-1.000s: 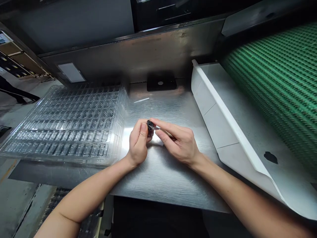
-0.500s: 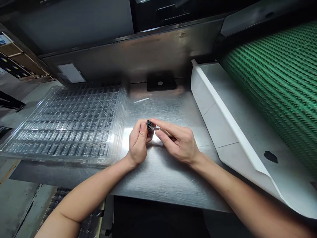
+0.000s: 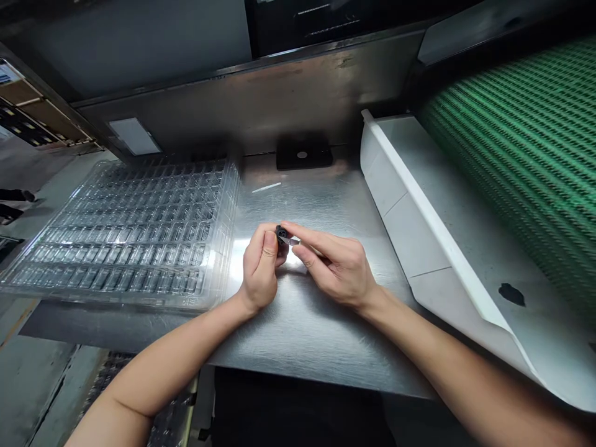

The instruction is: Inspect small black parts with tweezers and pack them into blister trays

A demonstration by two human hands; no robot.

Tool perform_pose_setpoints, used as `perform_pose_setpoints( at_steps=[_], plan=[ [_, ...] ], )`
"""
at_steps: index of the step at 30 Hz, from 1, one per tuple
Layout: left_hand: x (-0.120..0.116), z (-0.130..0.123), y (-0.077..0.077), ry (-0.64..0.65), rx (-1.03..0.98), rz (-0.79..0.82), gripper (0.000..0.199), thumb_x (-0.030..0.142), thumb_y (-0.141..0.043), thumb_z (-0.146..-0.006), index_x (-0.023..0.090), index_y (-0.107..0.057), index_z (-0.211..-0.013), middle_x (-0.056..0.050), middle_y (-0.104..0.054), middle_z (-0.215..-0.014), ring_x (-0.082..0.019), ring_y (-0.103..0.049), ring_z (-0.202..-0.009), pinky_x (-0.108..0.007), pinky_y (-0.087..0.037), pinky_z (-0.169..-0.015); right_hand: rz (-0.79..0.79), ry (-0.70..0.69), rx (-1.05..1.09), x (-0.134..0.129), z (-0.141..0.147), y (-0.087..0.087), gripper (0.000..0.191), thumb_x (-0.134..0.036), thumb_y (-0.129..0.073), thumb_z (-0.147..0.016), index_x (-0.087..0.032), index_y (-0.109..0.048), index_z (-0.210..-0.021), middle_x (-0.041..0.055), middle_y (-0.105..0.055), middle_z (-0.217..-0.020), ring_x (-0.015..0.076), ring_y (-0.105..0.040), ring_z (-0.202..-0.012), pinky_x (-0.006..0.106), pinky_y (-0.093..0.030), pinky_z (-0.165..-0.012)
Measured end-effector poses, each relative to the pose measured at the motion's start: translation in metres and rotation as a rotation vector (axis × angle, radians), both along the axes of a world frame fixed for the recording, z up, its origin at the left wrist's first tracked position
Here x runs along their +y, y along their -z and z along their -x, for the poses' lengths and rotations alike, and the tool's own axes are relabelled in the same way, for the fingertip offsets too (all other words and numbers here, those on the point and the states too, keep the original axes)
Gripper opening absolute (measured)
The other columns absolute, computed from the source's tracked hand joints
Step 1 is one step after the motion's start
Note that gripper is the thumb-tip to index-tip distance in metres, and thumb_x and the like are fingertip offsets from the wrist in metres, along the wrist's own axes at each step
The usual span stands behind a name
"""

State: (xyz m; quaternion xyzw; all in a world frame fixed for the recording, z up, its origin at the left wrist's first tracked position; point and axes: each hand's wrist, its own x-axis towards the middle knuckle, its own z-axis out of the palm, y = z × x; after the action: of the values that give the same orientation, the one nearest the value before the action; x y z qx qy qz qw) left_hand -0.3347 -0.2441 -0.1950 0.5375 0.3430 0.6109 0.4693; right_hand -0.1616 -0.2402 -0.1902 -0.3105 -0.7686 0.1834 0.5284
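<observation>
My left hand [image 3: 261,267] pinches a small black part [image 3: 281,234] between thumb and fingers, just above the steel table [image 3: 302,323]. My right hand [image 3: 338,264] holds a thin silvery tool [image 3: 294,241] whose tip touches the black part. Both hands meet at the middle of the table, to the right of the clear plastic tray [image 3: 125,230].
The clear tray has many small pockets and lies at the left. A white chute [image 3: 419,217] slopes along the right, beside a green ribbed belt [image 3: 526,143]. One dark piece [image 3: 511,293] lies on the chute. A black block [image 3: 303,155] and a thin sliver [image 3: 266,187] lie at the back.
</observation>
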Motion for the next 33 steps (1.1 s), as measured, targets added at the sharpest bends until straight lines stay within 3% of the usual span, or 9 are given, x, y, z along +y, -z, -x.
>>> perform_pose_setpoints(
  at_steps=[7,13,27,33],
  plan=[
    [0.0008,-0.0001,-0.0013,0.027,-0.028,0.003,0.040,0.055,-0.058,-0.115,0.019,-0.071,-0.107,-0.001,-0.058,-0.079,-0.010,-0.047,-0.064,-0.018,-0.035,-0.050,0.004,-0.002,0.001,0.0000,0.0003,-0.0044,0.043,-0.017,-0.065,-0.113,-0.028,-0.071,-0.154,0.0025,-0.080,-0.136,0.0179,-0.083,-0.104,0.029,-0.066,-0.089],
    [0.0005,-0.0011,-0.0031,-0.002,-0.029,0.038,0.044,0.060,-0.061,-0.113,0.018,-0.071,-0.104,0.000,-0.056,-0.081,-0.009,-0.044,-0.061,-0.018,-0.035,-0.049,0.018,-0.027,-0.019,-0.0008,-0.0001,-0.0005,0.046,-0.017,-0.066,-0.113,-0.021,-0.065,-0.159,0.0073,-0.076,-0.146,0.0181,-0.082,-0.109,0.030,-0.066,-0.093],
    [-0.0015,0.0004,-0.0016,0.007,0.000,0.061,0.044,0.060,-0.059,-0.113,0.019,-0.071,-0.107,-0.001,-0.057,-0.082,-0.010,-0.047,-0.064,-0.019,-0.036,-0.051,-0.007,0.023,-0.035,0.0003,-0.0010,-0.0002,0.041,-0.018,-0.065,-0.113,-0.024,-0.071,-0.153,0.0037,-0.084,-0.125,0.0154,-0.080,-0.087,0.029,-0.063,-0.078],
    [0.0004,-0.0022,0.0017,0.005,-0.028,0.142,0.052,0.070,-0.062,-0.108,0.019,-0.067,-0.106,0.000,-0.056,-0.081,-0.010,-0.044,-0.063,-0.020,-0.035,-0.051,0.000,0.026,-0.051,0.0010,-0.0019,-0.0020,0.045,-0.018,-0.065,-0.113,-0.029,-0.070,-0.156,0.0038,-0.080,-0.136,0.0188,-0.083,-0.100,0.030,-0.067,-0.089]
  ],
)
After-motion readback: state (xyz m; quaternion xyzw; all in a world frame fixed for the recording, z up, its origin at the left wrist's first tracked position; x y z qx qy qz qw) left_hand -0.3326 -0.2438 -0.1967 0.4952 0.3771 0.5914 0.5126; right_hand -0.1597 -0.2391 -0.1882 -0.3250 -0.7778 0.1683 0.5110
